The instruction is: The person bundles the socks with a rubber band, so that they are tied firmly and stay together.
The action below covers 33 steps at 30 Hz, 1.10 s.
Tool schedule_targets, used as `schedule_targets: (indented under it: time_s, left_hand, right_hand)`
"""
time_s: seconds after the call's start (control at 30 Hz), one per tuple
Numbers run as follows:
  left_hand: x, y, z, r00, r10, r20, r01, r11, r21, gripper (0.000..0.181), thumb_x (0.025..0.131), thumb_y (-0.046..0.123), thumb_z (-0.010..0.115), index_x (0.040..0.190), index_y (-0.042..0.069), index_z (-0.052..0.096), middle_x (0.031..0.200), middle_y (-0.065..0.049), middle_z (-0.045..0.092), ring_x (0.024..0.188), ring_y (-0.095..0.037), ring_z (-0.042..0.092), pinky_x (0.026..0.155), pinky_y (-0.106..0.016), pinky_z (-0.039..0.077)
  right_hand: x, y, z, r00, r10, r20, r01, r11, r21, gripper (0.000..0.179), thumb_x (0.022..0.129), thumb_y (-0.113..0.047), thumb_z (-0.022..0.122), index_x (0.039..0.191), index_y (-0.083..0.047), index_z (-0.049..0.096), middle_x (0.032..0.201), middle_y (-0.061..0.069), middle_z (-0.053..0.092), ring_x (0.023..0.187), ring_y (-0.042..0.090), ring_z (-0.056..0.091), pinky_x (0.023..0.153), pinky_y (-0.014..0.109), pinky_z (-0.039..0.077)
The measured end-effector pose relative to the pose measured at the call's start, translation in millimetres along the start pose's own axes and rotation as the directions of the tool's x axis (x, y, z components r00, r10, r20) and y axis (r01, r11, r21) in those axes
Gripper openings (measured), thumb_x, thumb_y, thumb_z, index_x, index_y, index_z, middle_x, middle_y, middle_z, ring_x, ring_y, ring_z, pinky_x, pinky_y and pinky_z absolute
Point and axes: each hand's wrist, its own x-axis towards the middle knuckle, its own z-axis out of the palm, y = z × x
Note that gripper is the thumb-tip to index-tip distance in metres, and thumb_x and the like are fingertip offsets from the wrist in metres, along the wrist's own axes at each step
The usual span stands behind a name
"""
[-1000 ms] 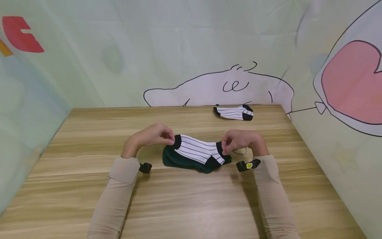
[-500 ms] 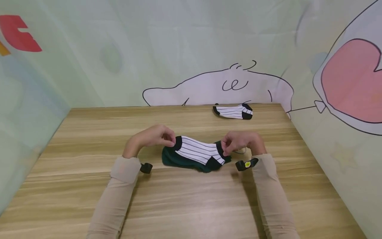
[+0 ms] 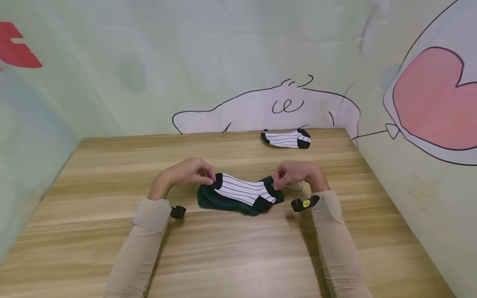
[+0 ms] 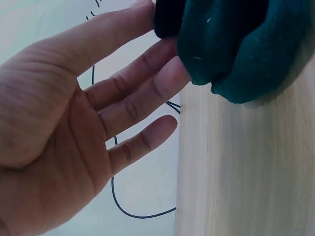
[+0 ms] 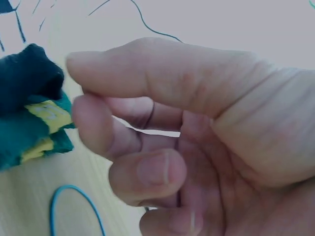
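In the head view, a white sock (image 3: pixel 238 189) with dark stripes and black toe and heel lies over a dark green sock (image 3: pixel 214 200). My left hand (image 3: pixel 186 171) is at its black toe; in the left wrist view the thumb tip touches the toe, and the index finger is hidden. Beside the cuff is my right hand (image 3: pixel 296 171). In the right wrist view its fingers are loosely bent with nothing between them, and a gap separates them from the black cuff (image 5: pixel 34 73). Yellow patches (image 5: pixel 49 115) show on the green fabric there.
Another striped sock (image 3: pixel 287 138) lies at the back of the wooden table (image 3: pixel 231 256). A thin cord loop (image 3: pixel 296 188) is next to my right hand. The printed backdrop (image 3: pixel 149 62) stands behind and at both sides. Black cameras sit on both wrists.
My right fingers, earlier pinching the black cuff, have come away from it. My left hand stays at the toe. The whole head view has shifted slightly.
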Motion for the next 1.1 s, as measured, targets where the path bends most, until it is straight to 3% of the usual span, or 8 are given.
schedule_targets:
  time_s: [0.27, 0.4, 0.53, 0.83, 1.1]
  left_hand:
    - [-1.7, 0.3, 0.4, 0.999, -0.028, -0.029, 0.027, 1.000, -0.001, 0.011, 0.094, 0.014, 0.071, 0.103, 0.011, 0.075, 0.099, 0.002, 0.071, 0.090, -0.017, 0.062, 0.086, -0.038, 0.051]
    - [-2.0, 1.6, 0.5, 0.998, -0.045, -0.038, 0.044, 0.999, -0.009, 0.014, 0.095, 0.015, 0.070, 0.106, 0.010, 0.075, 0.099, 0.002, 0.071, 0.089, -0.017, 0.061, 0.086, -0.037, 0.051]
    - [0.2, 3.8, 1.2, 0.998, -0.047, -0.042, 0.047, 0.999, -0.010, 0.016, 0.095, 0.015, 0.070, 0.110, 0.009, 0.074, 0.098, 0.001, 0.070, 0.089, -0.018, 0.060, 0.084, -0.037, 0.050]
    - [12.7, 7.2, 1.6, 0.997, -0.046, -0.060, 0.046, 0.999, 0.000, 0.022, 0.096, 0.017, 0.069, 0.115, 0.006, 0.071, 0.097, 0.000, 0.068, 0.092, -0.019, 0.060, 0.084, -0.039, 0.049]
    - [25.2, 12.2, 3.5, 0.997, -0.021, -0.074, 0.023, 0.999, 0.023, 0.037, 0.095, 0.018, 0.069, 0.129, 0.004, 0.062, 0.111, -0.011, 0.069, 0.102, -0.023, 0.063, 0.089, -0.046, 0.051]
  right_hand:
    - [-4.5, 5, -9, 0.987, -0.035, -0.159, 0.032, 0.999, -0.023, 0.012, 0.088, -0.011, 0.074, 0.093, -0.003, 0.066, 0.089, 0.004, 0.062, 0.082, 0.018, 0.051, 0.073, 0.031, 0.042]
    - [-9.1, 11, -15, 0.968, -0.091, -0.232, 0.093, 0.996, 0.000, 0.023, 0.090, -0.012, 0.074, 0.105, 0.002, 0.065, 0.086, 0.007, 0.063, 0.077, 0.020, 0.055, 0.072, 0.033, 0.046]
    - [-17.1, 18, -21, 0.947, -0.092, -0.309, 0.106, 0.994, 0.029, 0.028, 0.092, -0.010, 0.072, 0.114, 0.005, 0.063, 0.083, 0.009, 0.063, 0.072, 0.020, 0.055, 0.067, 0.032, 0.045]
    - [-29.1, 35, -32, 0.893, -0.015, -0.450, 0.065, 0.993, 0.096, 0.031, 0.095, -0.013, 0.068, 0.118, 0.006, 0.061, 0.089, 0.010, 0.063, 0.074, 0.022, 0.055, 0.071, 0.040, 0.046]
    - [-33.7, 45, -39, 0.825, 0.107, -0.556, -0.019, 0.987, 0.162, 0.029, 0.100, -0.017, 0.060, 0.120, 0.004, 0.061, 0.096, 0.013, 0.068, 0.075, 0.022, 0.055, 0.068, 0.033, 0.043]
